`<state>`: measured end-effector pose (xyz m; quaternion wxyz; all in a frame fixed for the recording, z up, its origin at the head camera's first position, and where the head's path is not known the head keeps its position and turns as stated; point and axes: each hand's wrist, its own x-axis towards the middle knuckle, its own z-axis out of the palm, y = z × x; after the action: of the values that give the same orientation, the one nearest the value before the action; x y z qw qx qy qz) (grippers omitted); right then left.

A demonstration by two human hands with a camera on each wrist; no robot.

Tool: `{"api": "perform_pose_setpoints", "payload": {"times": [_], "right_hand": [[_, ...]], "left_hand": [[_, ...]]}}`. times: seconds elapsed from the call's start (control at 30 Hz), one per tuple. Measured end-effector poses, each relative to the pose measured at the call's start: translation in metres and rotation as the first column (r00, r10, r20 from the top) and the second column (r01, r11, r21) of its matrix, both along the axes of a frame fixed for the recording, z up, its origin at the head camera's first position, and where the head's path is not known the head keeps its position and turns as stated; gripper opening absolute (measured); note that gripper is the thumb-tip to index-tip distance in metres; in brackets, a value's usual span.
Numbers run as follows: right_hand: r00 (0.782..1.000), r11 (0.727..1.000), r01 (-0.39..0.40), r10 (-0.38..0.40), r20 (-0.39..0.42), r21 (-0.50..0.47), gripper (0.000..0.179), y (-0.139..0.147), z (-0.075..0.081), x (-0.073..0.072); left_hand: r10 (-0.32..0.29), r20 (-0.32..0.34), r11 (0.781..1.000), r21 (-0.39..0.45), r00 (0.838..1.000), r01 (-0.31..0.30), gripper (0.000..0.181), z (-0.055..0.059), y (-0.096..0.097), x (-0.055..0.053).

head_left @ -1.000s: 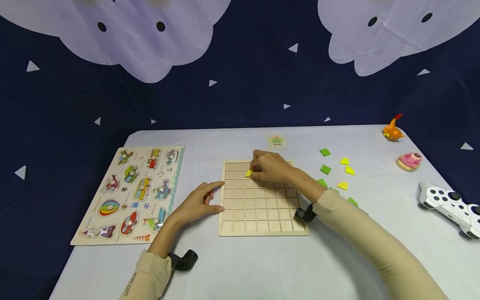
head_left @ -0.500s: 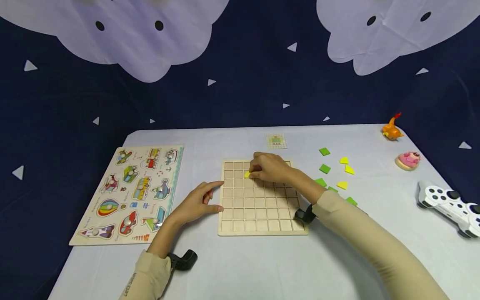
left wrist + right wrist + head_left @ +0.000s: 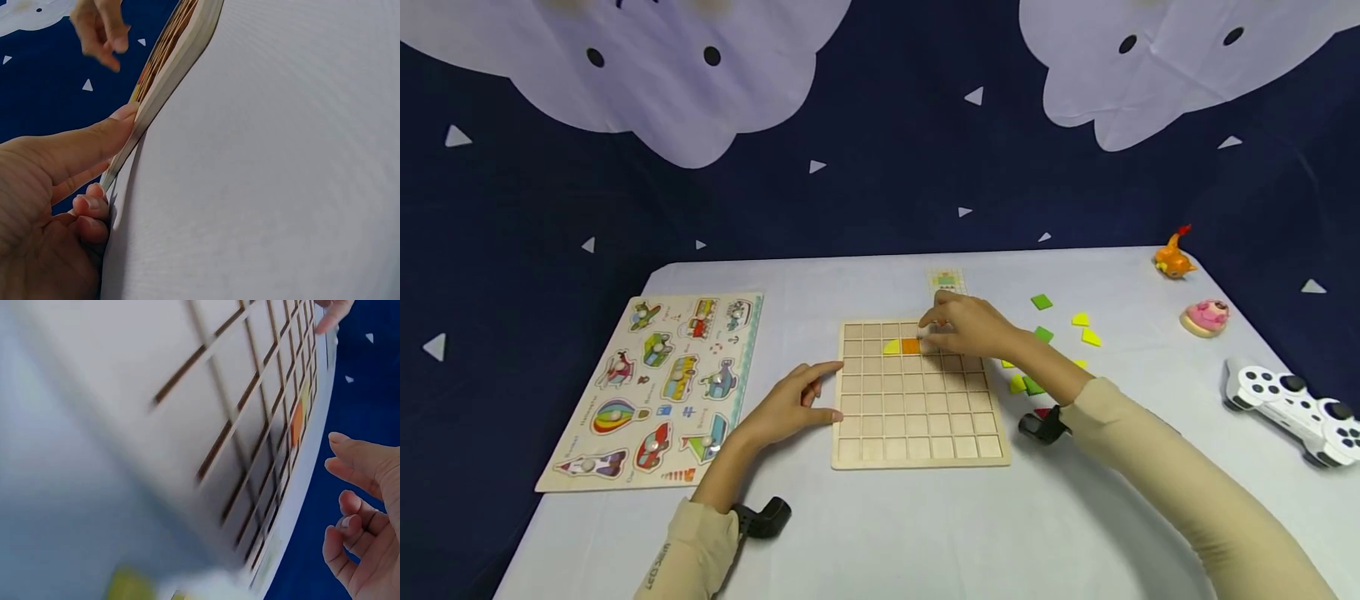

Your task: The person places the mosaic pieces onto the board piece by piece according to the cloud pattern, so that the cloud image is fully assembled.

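A wooden grid board (image 3: 921,464) lies in the middle of the table in the head view. A yellow curved-edge piece (image 3: 891,347) and an orange square (image 3: 911,346) sit side by side in its second row from the back. My left hand (image 3: 793,402) rests at the board's left edge, index finger and thumb extended against the rim; the left wrist view shows the thumb (image 3: 119,125) on the edge. My right hand (image 3: 970,325) is over the board's back part, just right of the orange square. In the right wrist view its fingers are loosely bent, with nothing between them.
Green squares (image 3: 1041,302) and yellow pieces (image 3: 1091,337) lie right of the board, partly behind the right forearm. A small pattern card (image 3: 946,279) lies behind it. A picture peg puzzle (image 3: 651,387) is at left; a game controller (image 3: 1292,412) and two small figures (image 3: 1206,318) are at right.
My right hand has let go of the yellow piece and moved right, uncovering the orange square beside it. The left hand has stayed at the board's edge. The head view has shifted slightly.
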<state>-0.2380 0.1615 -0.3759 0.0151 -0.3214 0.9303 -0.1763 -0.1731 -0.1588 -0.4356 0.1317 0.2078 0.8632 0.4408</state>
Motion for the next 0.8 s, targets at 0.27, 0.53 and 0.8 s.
{"api": "perform_pose_setpoints", "payload": {"times": [0.27, 0.53, 0.8], "right_hand": [[0.998, 0.997, 0.068, -0.068, 0.002, 0.027, 0.020, 0.046, 0.001, 0.013], [0.993, 0.991, 0.120, -0.120, 0.005, 0.055, 0.023, 0.077, -0.005, 0.022], [0.988, 0.984, 0.157, -0.156, -0.018, 0.086, 0.021, 0.094, -0.013, 0.034]], "left_hand": [[0.006, 0.000, 1.000, -0.019, 1.000, -0.006, 0.074, 0.000, -0.002, -0.001], [-0.002, 0.012, 1.000, -0.006, 1.000, 0.002, 0.074, 0.001, -0.002, -0.002], [0.002, 0.019, 1.000, 0.000, 1.000, -0.002, 0.073, 0.001, 0.000, -0.001]]}}
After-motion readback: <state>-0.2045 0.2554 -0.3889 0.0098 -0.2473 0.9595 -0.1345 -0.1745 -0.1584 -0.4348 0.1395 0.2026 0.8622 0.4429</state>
